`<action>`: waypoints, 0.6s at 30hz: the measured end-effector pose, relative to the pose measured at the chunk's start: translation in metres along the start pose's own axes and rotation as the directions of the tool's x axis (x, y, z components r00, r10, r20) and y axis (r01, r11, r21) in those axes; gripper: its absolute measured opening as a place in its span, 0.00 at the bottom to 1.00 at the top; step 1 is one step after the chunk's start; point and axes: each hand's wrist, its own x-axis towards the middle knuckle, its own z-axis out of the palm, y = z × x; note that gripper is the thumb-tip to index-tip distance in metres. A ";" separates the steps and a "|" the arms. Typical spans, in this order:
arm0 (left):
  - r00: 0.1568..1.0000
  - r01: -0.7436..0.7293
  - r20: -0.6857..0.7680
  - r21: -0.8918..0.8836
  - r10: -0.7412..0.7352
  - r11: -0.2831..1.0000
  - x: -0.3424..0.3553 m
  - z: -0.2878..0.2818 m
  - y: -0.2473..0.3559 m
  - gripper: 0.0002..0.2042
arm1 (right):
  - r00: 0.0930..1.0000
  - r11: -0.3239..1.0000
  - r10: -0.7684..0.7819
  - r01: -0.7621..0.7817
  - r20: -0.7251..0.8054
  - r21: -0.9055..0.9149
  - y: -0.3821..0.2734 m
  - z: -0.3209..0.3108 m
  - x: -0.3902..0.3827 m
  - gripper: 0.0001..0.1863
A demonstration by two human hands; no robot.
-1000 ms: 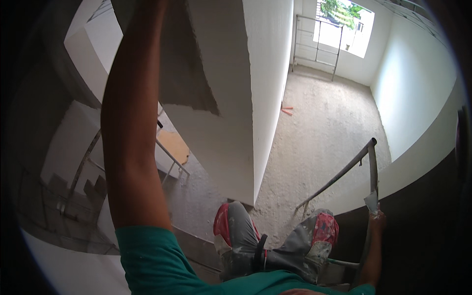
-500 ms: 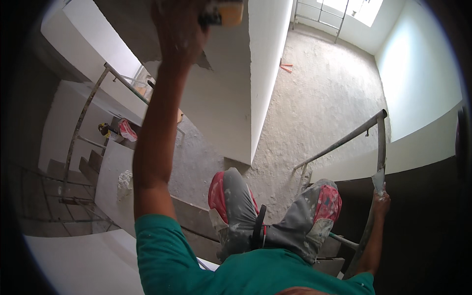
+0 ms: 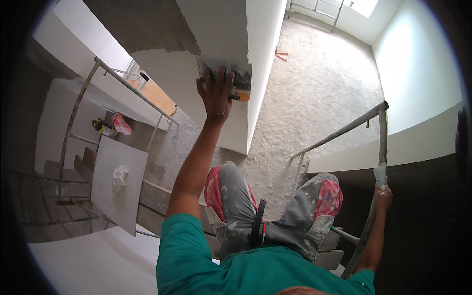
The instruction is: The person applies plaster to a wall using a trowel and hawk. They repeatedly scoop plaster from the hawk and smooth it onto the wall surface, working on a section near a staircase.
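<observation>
My left hand (image 3: 216, 96) is closed on a wide plastering knife (image 3: 241, 94) with an orange and black end. Its grey blade lies flat against the white wall section (image 3: 223, 123), its fingers spread over the back. Above the blade, the wall (image 3: 142, 22) has a brown-grey patch with a ragged border to the white coat. At the right, my right hand (image 3: 383, 196) is closed around a putty knife (image 3: 380, 174), blade pointing up, right against the curved scaffold tube (image 3: 382, 132). Whether its fingers also wrap the tube, I cannot tell.
A white board (image 3: 132, 162) at left carries a lump of white plaster (image 3: 119, 177). Beyond it are a red-and-white bag (image 3: 122, 124) and scaffold tubing (image 3: 78, 108). Orange strips (image 3: 281, 53) lie on the rough floor (image 3: 324, 73). Another tube (image 3: 339, 130) slants at right.
My left hand has come down from the top of the view and slightly right, with the knife now against the wall. The plaster board is more exposed. My right hand stays at the tube.
</observation>
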 end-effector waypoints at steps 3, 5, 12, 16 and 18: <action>0.997 0.006 0.071 0.016 -0.007 1.000 -0.024 0.003 -0.008 0.39 | 1.000 0.998 0.010 -0.009 0.007 -0.058 0.005 0.008 0.008 0.28; 0.993 0.008 0.118 -0.022 -0.005 1.000 -0.039 -0.010 -0.011 0.40 | 1.000 0.987 0.007 -0.009 -0.012 -0.161 0.015 0.014 0.010 0.29; 0.959 -0.095 -0.263 0.048 0.104 0.994 0.108 -0.159 -0.028 0.36 | 0.998 0.999 0.051 -0.051 -0.047 -0.004 0.026 0.009 0.004 0.22; 0.767 -0.233 -0.574 0.166 0.286 0.958 0.259 -0.252 -0.040 0.37 | 0.994 0.998 0.017 -0.011 -0.103 0.058 0.023 -0.001 -0.008 0.22; 0.637 -0.251 -0.652 0.328 0.411 0.911 0.332 -0.291 -0.056 0.35 | 0.994 0.999 0.016 -0.012 -0.105 0.039 0.027 0.007 -0.005 0.24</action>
